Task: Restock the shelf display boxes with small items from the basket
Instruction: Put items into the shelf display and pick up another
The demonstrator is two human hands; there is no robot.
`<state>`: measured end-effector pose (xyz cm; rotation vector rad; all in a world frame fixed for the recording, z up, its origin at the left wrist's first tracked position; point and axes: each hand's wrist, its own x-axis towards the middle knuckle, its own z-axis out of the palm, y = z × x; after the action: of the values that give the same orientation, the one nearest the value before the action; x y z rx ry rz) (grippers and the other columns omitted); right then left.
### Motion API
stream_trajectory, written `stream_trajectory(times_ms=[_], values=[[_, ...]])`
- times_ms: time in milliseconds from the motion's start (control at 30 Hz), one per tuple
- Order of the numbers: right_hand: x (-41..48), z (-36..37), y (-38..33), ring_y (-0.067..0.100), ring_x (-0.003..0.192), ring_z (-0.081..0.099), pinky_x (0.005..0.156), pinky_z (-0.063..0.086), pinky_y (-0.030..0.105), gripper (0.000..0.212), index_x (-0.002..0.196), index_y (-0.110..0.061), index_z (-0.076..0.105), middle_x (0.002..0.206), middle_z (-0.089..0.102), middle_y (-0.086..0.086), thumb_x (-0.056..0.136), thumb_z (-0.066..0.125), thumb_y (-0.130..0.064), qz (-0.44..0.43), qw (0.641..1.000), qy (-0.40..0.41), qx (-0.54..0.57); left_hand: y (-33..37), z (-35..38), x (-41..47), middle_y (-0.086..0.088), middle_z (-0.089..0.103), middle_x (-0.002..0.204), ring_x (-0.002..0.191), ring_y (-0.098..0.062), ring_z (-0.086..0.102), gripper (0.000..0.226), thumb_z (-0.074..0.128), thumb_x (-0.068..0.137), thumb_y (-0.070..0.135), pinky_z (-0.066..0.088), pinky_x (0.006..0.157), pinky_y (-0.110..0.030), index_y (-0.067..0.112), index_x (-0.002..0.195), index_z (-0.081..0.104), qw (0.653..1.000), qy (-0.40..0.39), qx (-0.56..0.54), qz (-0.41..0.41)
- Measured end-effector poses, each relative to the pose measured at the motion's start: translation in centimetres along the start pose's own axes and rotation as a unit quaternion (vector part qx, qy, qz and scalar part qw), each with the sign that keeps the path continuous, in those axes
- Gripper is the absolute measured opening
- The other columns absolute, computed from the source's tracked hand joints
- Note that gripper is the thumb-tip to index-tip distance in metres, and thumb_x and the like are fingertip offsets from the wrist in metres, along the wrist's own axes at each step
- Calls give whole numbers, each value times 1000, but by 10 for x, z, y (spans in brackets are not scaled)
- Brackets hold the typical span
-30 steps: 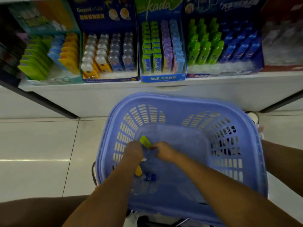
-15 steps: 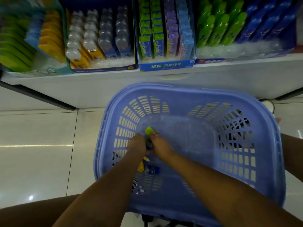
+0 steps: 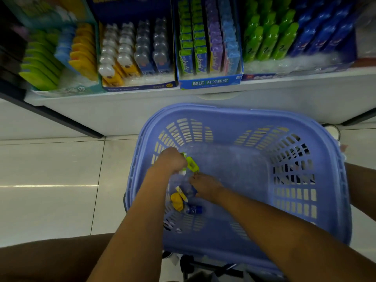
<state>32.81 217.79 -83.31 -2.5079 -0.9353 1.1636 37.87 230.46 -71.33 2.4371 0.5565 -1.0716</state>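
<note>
Left hand [image 3: 173,162] grips a green item [image 3: 192,165] at frame centre, inside the basket [image 3: 244,113]; right hand [image 3: 205,187] grasp cannot be determined. Items appear light, rigid, smooth: pinch across the flat sides.

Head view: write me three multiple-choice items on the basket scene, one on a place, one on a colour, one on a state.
1. Where does the yellow item lie?
A. on the shelf
B. inside the basket
C. on the floor tiles

2. What colour is the item held by the left hand?
A. red
B. black
C. green

3. What state is the basket in?
A. upright and nearly empty
B. heaped to the rim
C. turned upside down

Key: 1 B, it rests on the basket's bottom; 2 C, a green item sticks out of the gripping fingers; 3 A, only a few small items lie on its mostly bare bottom.
</note>
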Motion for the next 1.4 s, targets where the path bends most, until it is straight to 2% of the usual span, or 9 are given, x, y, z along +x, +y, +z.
stream_trajectory(times_ms=[133,233,367,500,600,767,967,1067,1400], values=[[-15,-16,8,32,114,55,91,42,33,46,125,-2,49,126,54,17,84,66,-17,29,990,43,130,2,-25,-34,-22,66,84,77,-29,65,16,59,85,12,58,78,-38,1,73,60,980,-37,-195,22],[-33,-45,8,16,91,58,78,45,24,46,127,-10,50,103,63,9,85,67,-20,44,950,137,278,4,-43,-58,-13,63,64,63,-21,58,19,55,88,11,58,71,-34,4,71,59,942,-27,-329,63],[-56,-103,-4,-6,48,50,50,38,8,30,119,-10,55,60,53,-9,92,52,0,2,863,282,419,8,-68,-81,-3,45,49,56,-16,49,19,53,92,14,55,67,-32,6,75,54,870,27,-481,102],[-84,-165,-28,-3,53,57,53,46,13,23,100,-26,56,56,59,-10,91,56,-4,-80,780,327,527,2,-88,-101,-2,50,55,50,-11,52,15,53,94,14,55,58,-26,7,82,59,805,54,-569,161],[-99,-204,-47,7,61,62,59,53,22,23,97,-27,51,76,65,11,88,63,-10,-147,743,372,537,-6,-94,-108,-3,57,69,58,-10,56,11,55,94,13,54,59,-21,9,86,62,782,77,-579,217],[-99,-266,-69,3,76,61,69,51,15,27,95,-33,49,94,56,-13,82,70,-22,-114,795,528,276,-16,-95,-108,-3,64,75,65,-10,61,11,58,92,10,54,66,-21,13,83,65,756,130,-593,243],[-73,-288,-82,22,88,58,82,51,40,20,101,-11,55,101,59,7,85,67,-9,-63,863,496,78,-25,-96,-102,-5,65,71,60,-5,62,12,64,88,9,56,66,-21,5,100,66,750,208,-575,251],[-68,-288,-80,25,91,57,85,50,43,22,104,-10,54,103,58,10,85,66,-9,-50,870,488,53,-29,-97,-99,-6,64,73,69,-15,60,12,66,88,15,56,72,-31,10,99,66,756,249,-548,255],[-61,-296,-79,27,85,51,68,39,34,19,98,-5,53,103,53,14,85,65,-12,-5,870,480,-111,-24,-94,-92,8,63,72,55,5,55,17,66,88,17,47,53,-11,16,105,67,754,256,-533,286]])
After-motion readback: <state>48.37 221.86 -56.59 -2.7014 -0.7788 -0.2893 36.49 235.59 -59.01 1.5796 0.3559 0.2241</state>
